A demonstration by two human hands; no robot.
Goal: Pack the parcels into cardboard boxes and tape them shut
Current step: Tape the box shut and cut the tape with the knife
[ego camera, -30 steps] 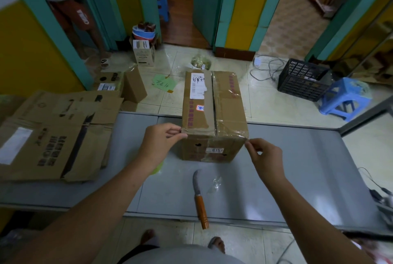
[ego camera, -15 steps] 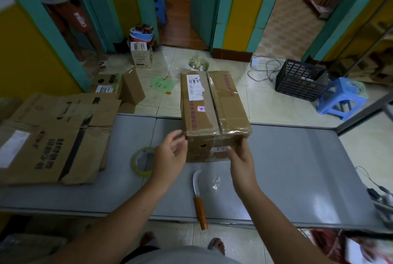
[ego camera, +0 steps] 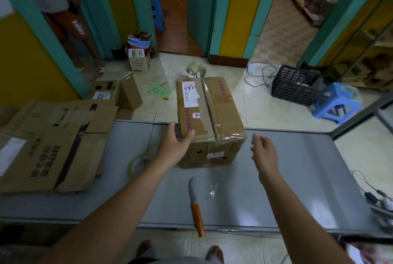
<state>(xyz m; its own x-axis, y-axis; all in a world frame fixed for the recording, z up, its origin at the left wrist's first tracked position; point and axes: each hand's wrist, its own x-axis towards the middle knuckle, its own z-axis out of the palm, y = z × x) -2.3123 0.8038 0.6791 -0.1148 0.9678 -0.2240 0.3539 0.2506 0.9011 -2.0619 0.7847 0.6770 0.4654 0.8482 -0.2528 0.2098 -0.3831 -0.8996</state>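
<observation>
Left of the cardboard box (ego camera: 212,119), the left forearm (ego camera: 136,195) hides part of the tape roll (ego camera: 130,164). The box's label (ego camera: 190,94) is unreadably small

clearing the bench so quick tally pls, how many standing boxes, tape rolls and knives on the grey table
taped box: 1
tape roll: 1
knife: 1
total: 3
</observation>
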